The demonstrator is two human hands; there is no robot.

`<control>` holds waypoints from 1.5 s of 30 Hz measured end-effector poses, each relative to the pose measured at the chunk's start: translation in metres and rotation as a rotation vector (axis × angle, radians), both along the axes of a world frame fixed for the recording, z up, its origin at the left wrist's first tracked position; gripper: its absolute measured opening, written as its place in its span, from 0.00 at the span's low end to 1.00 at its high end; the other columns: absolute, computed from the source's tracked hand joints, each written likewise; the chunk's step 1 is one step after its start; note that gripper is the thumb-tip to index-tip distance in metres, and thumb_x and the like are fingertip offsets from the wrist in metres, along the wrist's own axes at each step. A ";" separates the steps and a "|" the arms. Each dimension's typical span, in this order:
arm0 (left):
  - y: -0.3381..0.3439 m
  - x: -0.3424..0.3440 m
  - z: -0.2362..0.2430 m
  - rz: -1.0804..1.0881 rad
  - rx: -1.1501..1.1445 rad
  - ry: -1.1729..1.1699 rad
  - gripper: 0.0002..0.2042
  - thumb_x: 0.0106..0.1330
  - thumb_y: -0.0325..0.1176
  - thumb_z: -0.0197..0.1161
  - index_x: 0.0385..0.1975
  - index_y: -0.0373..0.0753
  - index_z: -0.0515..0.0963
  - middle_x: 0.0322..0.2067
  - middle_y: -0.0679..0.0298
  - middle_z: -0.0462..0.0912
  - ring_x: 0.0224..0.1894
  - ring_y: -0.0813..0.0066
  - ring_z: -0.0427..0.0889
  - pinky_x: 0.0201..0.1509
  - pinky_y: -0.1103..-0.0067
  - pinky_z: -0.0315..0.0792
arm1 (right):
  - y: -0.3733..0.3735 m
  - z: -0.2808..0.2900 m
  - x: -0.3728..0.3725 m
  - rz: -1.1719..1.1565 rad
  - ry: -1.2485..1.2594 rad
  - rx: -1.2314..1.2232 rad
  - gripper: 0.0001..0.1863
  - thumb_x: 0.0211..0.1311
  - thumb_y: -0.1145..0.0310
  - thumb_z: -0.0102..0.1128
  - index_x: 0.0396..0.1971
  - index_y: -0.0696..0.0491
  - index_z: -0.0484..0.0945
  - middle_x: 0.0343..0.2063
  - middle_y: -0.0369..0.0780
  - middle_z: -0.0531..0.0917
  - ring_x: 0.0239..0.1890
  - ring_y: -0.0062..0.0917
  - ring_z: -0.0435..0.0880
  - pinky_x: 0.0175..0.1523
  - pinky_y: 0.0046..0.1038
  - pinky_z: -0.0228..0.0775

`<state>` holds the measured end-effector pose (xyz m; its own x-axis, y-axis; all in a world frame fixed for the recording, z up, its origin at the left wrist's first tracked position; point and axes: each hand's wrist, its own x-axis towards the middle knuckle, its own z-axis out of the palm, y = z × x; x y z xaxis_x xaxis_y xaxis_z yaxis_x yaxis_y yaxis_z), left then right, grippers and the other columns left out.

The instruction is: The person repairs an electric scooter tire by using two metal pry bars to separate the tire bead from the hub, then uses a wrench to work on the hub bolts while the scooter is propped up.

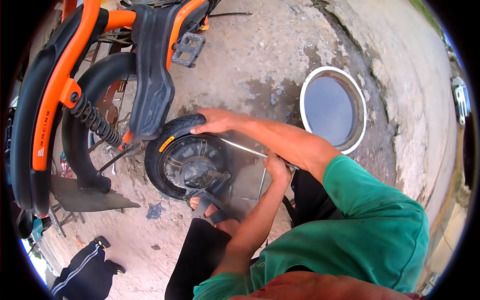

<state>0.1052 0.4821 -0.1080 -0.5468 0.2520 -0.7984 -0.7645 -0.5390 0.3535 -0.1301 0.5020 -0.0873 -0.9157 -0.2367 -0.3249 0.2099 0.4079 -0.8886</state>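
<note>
A black-tyred wheel (196, 167) with a dark hub and a yellow-orange sidewall label lies tilted in front of me. My right hand (215, 121) is on the upper edge of the tyre (159, 159), thumb over the sidewall and the other fingers partly out of sight behind the tread. My left hand (278, 168) is closed round a long, thin metal tyre lever (243, 147). The lever's far end meets the tyre's inner edge beside my right hand; its exact seat cannot be made out. My sandalled foot (206, 206) is against the wheel's lower side.
An orange and black bike (150, 75) with a pedal (188, 50) stands at the upper left. To the right, a round white-rimmed basin (330, 110) holds water on rough, partly wet concrete. Another person's dark-trousered legs (85, 272) show at the lower left.
</note>
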 end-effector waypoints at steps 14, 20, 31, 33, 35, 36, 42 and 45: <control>0.005 0.011 -0.021 -0.044 -0.119 0.010 0.08 0.82 0.39 0.57 0.49 0.43 0.79 0.38 0.69 0.84 0.33 0.79 0.82 0.33 0.76 0.72 | -0.017 -0.006 0.009 -0.180 0.054 0.116 0.29 0.64 0.42 0.73 0.48 0.55 0.85 0.42 0.54 0.90 0.48 0.53 0.89 0.54 0.46 0.80; 0.000 0.014 -0.022 -0.014 -0.094 0.033 0.09 0.83 0.37 0.54 0.44 0.41 0.78 0.33 0.70 0.82 0.29 0.81 0.79 0.29 0.78 0.67 | -0.010 -0.014 0.019 -0.194 0.129 0.123 0.33 0.63 0.42 0.74 0.52 0.57 0.83 0.44 0.55 0.89 0.50 0.51 0.88 0.56 0.45 0.79; -0.045 0.012 -0.031 -0.184 -0.141 0.111 0.12 0.81 0.39 0.54 0.45 0.37 0.78 0.27 0.64 0.81 0.28 0.73 0.82 0.32 0.75 0.76 | -0.013 -0.046 0.084 -0.501 -0.120 -0.123 0.40 0.60 0.44 0.80 0.63 0.58 0.79 0.50 0.53 0.90 0.55 0.43 0.90 0.62 0.39 0.79; -0.058 0.010 -0.030 -0.323 -0.050 0.137 0.12 0.81 0.38 0.52 0.44 0.37 0.78 0.26 0.63 0.81 0.24 0.72 0.80 0.26 0.73 0.75 | -0.014 -0.049 0.084 -0.508 -0.098 -0.137 0.40 0.60 0.44 0.80 0.63 0.58 0.79 0.50 0.53 0.90 0.55 0.44 0.90 0.62 0.39 0.79; -0.060 0.010 -0.030 -0.351 -0.094 0.126 0.12 0.81 0.38 0.51 0.44 0.37 0.78 0.26 0.62 0.81 0.23 0.71 0.80 0.25 0.73 0.75 | -0.013 -0.053 0.084 -0.522 -0.073 -0.148 0.40 0.60 0.44 0.80 0.63 0.58 0.79 0.50 0.53 0.90 0.55 0.44 0.90 0.62 0.39 0.79; -0.061 0.011 -0.031 -0.374 -0.131 0.108 0.12 0.81 0.38 0.51 0.44 0.38 0.78 0.26 0.62 0.81 0.22 0.70 0.79 0.24 0.72 0.74 | -0.012 -0.052 0.085 -0.509 -0.079 -0.155 0.39 0.61 0.45 0.80 0.62 0.57 0.79 0.50 0.53 0.90 0.55 0.44 0.90 0.62 0.39 0.79; -0.061 0.015 -0.048 -0.369 -0.159 0.172 0.14 0.83 0.40 0.51 0.43 0.37 0.78 0.23 0.62 0.80 0.19 0.71 0.79 0.23 0.73 0.74 | -0.007 -0.043 0.084 -0.468 -0.085 -0.094 0.38 0.62 0.45 0.78 0.61 0.57 0.79 0.50 0.54 0.89 0.56 0.48 0.89 0.63 0.43 0.78; -0.069 0.018 -0.072 -0.412 -0.224 0.241 0.18 0.85 0.46 0.50 0.44 0.35 0.74 0.20 0.59 0.79 0.17 0.70 0.76 0.22 0.73 0.74 | -0.008 -0.038 0.083 -0.444 -0.096 -0.070 0.38 0.62 0.44 0.77 0.61 0.57 0.78 0.50 0.55 0.89 0.56 0.51 0.88 0.62 0.44 0.78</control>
<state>0.1235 0.4136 -0.1801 -0.6133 0.3221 -0.7212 -0.7799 -0.1022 0.6176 -0.0472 0.4939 -0.1254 -0.9000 0.1475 -0.4101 0.4332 0.1997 -0.8789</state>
